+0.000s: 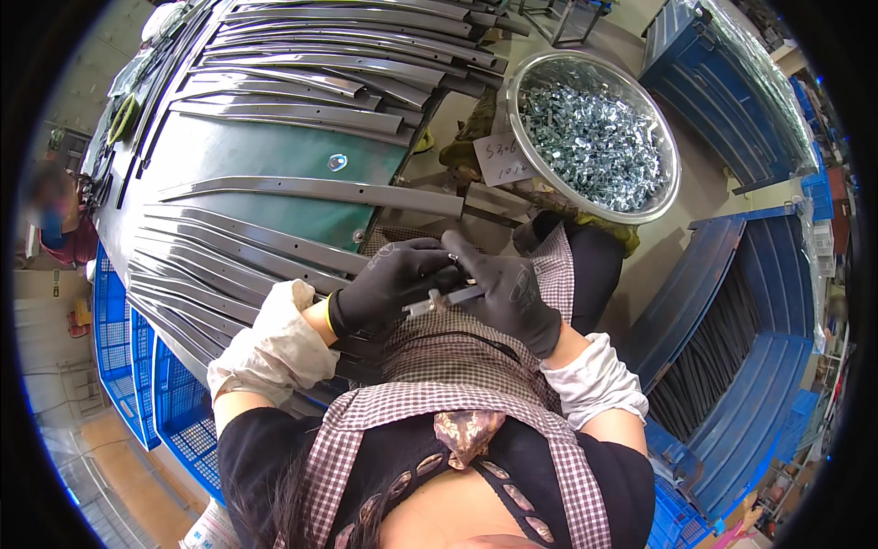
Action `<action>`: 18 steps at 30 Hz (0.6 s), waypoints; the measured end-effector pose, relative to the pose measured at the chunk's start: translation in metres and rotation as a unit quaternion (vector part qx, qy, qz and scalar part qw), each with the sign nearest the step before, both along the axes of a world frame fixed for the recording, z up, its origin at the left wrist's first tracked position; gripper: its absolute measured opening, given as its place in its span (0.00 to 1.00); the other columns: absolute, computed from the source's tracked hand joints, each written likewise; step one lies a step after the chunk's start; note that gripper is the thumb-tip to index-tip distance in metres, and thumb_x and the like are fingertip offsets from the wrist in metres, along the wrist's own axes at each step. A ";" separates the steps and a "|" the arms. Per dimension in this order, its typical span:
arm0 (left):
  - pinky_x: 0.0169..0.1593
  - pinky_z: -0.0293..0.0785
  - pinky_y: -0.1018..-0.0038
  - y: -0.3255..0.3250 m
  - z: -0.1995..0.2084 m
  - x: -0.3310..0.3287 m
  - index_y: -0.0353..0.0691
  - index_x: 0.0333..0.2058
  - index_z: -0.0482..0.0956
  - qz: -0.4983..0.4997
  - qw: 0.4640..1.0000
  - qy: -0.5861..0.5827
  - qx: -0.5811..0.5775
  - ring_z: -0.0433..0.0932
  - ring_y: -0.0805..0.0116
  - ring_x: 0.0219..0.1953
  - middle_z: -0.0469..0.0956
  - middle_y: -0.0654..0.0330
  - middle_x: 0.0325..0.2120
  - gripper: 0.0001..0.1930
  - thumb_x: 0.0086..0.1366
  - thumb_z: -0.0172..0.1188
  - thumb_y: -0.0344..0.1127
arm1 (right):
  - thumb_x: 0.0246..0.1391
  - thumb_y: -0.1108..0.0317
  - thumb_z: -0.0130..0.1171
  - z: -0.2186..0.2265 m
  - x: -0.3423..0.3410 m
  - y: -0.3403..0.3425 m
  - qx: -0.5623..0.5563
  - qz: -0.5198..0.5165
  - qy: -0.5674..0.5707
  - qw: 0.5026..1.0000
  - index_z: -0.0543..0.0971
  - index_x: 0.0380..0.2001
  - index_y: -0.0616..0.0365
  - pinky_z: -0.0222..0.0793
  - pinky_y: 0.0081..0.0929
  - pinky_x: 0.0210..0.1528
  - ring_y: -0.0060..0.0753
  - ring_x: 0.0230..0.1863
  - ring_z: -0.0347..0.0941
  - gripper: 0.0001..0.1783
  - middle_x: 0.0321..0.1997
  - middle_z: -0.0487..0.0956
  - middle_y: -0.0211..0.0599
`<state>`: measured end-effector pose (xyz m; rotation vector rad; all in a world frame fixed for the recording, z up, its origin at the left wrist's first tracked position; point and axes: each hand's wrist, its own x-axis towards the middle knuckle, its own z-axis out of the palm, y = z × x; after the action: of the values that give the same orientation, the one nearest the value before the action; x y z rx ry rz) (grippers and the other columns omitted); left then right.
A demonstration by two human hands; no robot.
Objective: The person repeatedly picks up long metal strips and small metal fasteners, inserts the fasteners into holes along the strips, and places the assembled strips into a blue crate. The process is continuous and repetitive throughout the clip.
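gripping grey metal piece (464, 296), partly hidden | right hand (514, 297): clamped on it | left hand (389, 284): cannot tell

Two black-gloved hands, the left hand (389, 285) and the right hand (508, 291), share the center of the frame with one grey metal piece (444, 302). One dark strip (315, 188) lies singly above them, with at least ten strips (311, 57) at upper left. One clear tub (672, 174) holds uncounted metal clips (593, 137), upper right; two blue bins, one upper (718, 96), one lower (764, 384), line the right.
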<state>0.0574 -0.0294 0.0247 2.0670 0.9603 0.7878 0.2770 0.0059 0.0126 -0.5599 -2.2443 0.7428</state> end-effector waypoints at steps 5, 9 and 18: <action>0.40 0.78 0.63 -0.006 0.008 0.003 0.39 0.41 0.82 0.079 0.988 0.120 0.060 0.80 0.58 0.39 0.79 0.56 0.34 0.13 0.56 0.65 0.33 | 0.55 0.58 0.72 -0.007 0.001 0.001 -0.379 -0.007 0.063 0.923 0.67 0.63 0.67 0.76 0.21 0.40 0.21 0.38 0.77 0.39 0.47 0.80 0.38; 0.39 0.78 0.65 0.000 0.001 -0.001 0.43 0.41 0.83 0.003 0.945 0.223 0.240 0.80 0.61 0.37 0.77 0.59 0.34 0.15 0.53 0.65 0.36 | 0.58 0.64 0.69 -0.016 0.004 -0.006 -0.621 0.043 0.093 0.777 0.80 0.50 0.64 0.69 0.19 0.46 0.17 0.37 0.73 0.21 0.37 0.78 0.27; 0.33 0.74 0.69 0.004 -0.008 -0.008 0.40 0.45 0.82 0.007 0.918 0.220 0.329 0.76 0.67 0.31 0.75 0.62 0.35 0.20 0.51 0.67 0.35 | 0.66 0.58 0.54 -0.030 0.007 -0.006 -0.649 0.109 0.050 0.751 0.82 0.38 0.61 0.51 0.17 0.23 0.12 0.18 0.57 0.16 0.20 0.71 0.19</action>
<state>0.0492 -0.0256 0.0165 2.9173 1.0359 0.7293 0.2844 0.0003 -0.0176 -0.8104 -1.3642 2.3941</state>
